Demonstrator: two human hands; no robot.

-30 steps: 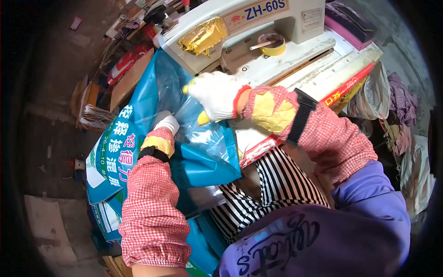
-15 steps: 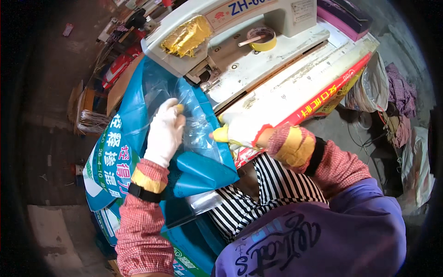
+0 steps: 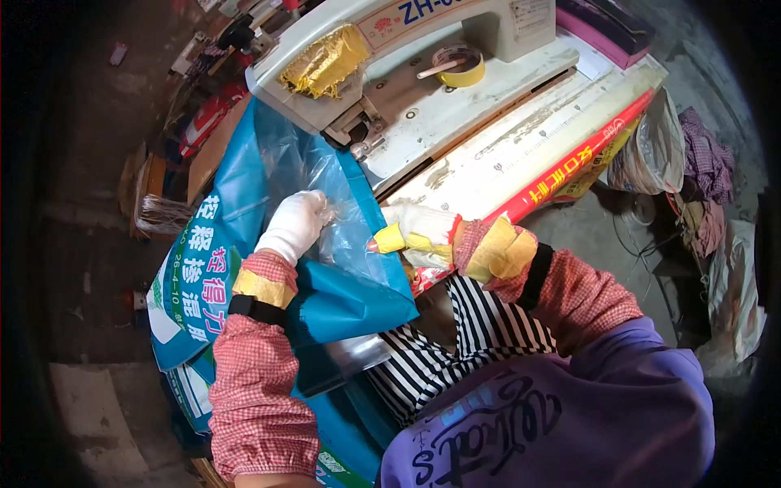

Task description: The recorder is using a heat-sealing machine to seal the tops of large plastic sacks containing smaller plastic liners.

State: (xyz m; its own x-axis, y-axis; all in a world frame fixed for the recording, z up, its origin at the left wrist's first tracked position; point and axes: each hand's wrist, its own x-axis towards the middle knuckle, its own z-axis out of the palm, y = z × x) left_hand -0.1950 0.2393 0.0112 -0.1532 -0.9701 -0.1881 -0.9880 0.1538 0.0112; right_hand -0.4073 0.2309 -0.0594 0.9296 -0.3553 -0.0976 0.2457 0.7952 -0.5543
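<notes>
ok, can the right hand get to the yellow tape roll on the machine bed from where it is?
Probably yes. The right hand rests at the table edge by the blue sack; the yellow tape roll lies in the open on the sewing machine bed, with only bare tabletop between.

I see both hands in white gloves — the left hand (image 3: 297, 224) plain, the right hand (image 3: 419, 236) with yellow tape at a fingertip — and red-and-white checked sleeves banded with yellow. The sack (image 3: 244, 244) is bright blue with a clear plastic liner (image 3: 325, 187) and white, green and magenta print. The sewing machine (image 3: 407, 49) is off-white with a crumpled gold wrap — the bench (image 3: 521, 146) a worn cream with a red strip along its edge.
</notes>
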